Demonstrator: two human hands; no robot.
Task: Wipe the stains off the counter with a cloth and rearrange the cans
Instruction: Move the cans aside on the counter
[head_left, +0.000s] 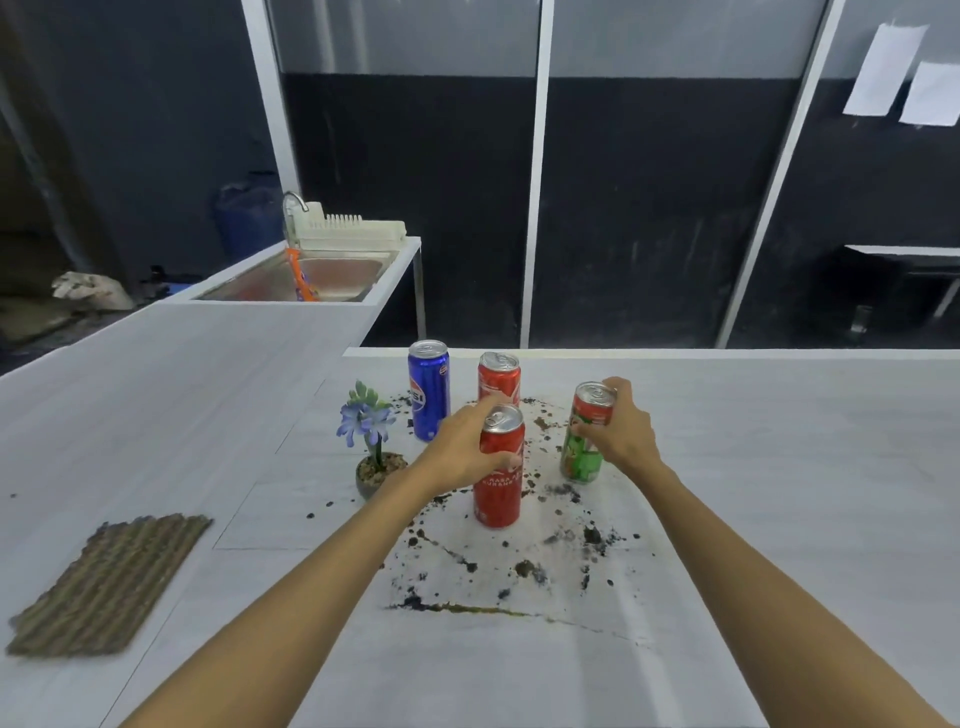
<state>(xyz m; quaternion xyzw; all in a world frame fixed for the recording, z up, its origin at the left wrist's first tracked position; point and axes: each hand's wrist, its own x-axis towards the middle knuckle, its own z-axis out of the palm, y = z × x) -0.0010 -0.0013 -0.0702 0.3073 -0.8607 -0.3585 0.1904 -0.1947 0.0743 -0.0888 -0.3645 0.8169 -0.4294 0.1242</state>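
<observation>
Your left hand (467, 447) wraps the near red can (500, 483) and your right hand (618, 431) grips the green can (583, 452), both amid the stains (524, 567) on the counter (779, 519). Dragging them would smear dirt, and your left wrist could tip the plant (375, 447). The cloth (109, 587) lies far left.

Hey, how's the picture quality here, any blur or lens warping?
Head view: the wide-angle lens splays the window posts outward; the cloth at lower left is smeared by blur while the near red can looks fairly sharp; light is soft and even, with only faint shadows on the counter.
</observation>
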